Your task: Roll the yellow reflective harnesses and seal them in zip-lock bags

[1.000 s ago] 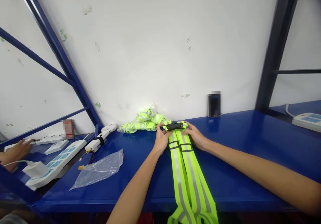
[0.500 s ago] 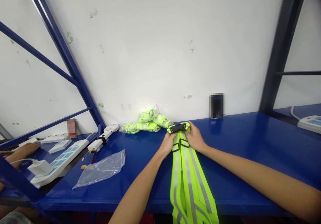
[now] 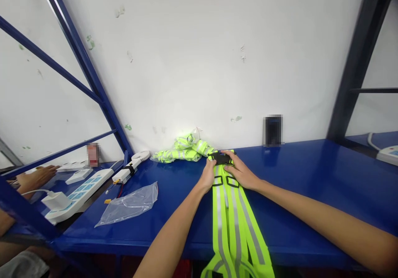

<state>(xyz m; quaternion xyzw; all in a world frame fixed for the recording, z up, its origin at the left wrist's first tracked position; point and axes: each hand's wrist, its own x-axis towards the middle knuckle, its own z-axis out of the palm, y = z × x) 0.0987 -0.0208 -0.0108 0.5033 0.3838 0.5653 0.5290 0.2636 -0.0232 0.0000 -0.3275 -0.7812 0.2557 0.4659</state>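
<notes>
A neon yellow-green reflective vest (image 3: 236, 228) made of straps with grey stripes hangs over the front edge of the blue table. At its far end is a black buckle (image 3: 221, 158), with two black strap sliders just below it. My left hand (image 3: 207, 175) grips the left end of the buckle and strap. My right hand (image 3: 241, 172) closes around the right end, thumb near the straps and fingers on the far side. Behind my hands, more folded reflective vests (image 3: 183, 150) in clear plastic lie against the wall.
An empty clear plastic bag (image 3: 129, 205) lies left of my arms. Beyond it are a white battery pack with wires (image 3: 122, 174), a small fan (image 3: 140, 157) and a power strip (image 3: 81, 195). A blurred dark object (image 3: 273, 132) stands by the wall. Another person's hand (image 3: 39, 177) is at far left.
My right hand has shifted its grip, its thumb now lower beside the straps. The two sliders and straps lie more evenly spread. The view has turned slightly left.
</notes>
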